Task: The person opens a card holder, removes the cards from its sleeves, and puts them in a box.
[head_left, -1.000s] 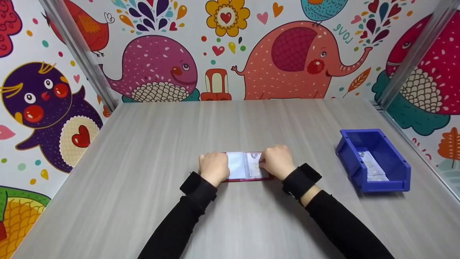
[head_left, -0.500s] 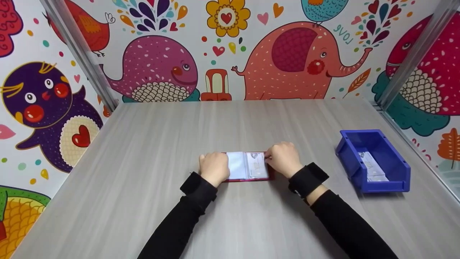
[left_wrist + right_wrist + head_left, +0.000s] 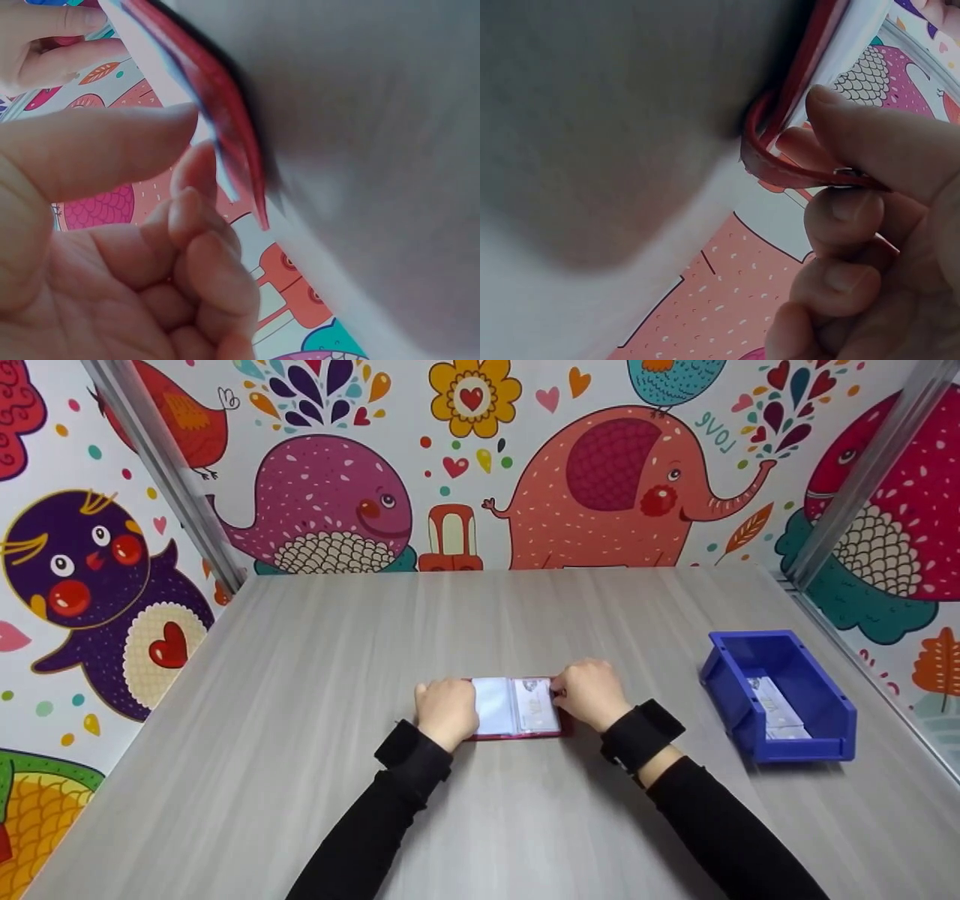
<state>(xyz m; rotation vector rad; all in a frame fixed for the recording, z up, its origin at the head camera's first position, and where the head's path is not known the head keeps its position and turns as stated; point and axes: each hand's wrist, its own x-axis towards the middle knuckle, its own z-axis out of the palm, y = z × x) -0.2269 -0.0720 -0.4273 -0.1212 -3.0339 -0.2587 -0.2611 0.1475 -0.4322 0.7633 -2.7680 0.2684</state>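
Observation:
A red card holder (image 3: 496, 706) lies spread open on the table in the head view, with clear sleeves inside. Its right sleeve bears a white card (image 3: 535, 706) with gold lettering. My left hand (image 3: 448, 709) grips the holder's left edge, and in the left wrist view the thumb (image 3: 161, 127) and curled forefinger meet at its sleeves. At the right edge my right hand (image 3: 592, 692) holds the holder: in the right wrist view the thumb (image 3: 855, 124) lies against the sleeve edge. A curved red strap (image 3: 780, 174) runs from the cover in among those fingers, its end partly hidden.
A blue open-front bin (image 3: 804, 748) stands on the right side of the table with several white cards (image 3: 776, 705) in it. Walls with cartoon animals close in the table (image 3: 337, 622) at the back and both sides.
My right hand has drawn back rightward from over the card to the holder's right edge, so more of the card shows. The left hand has stayed in place.

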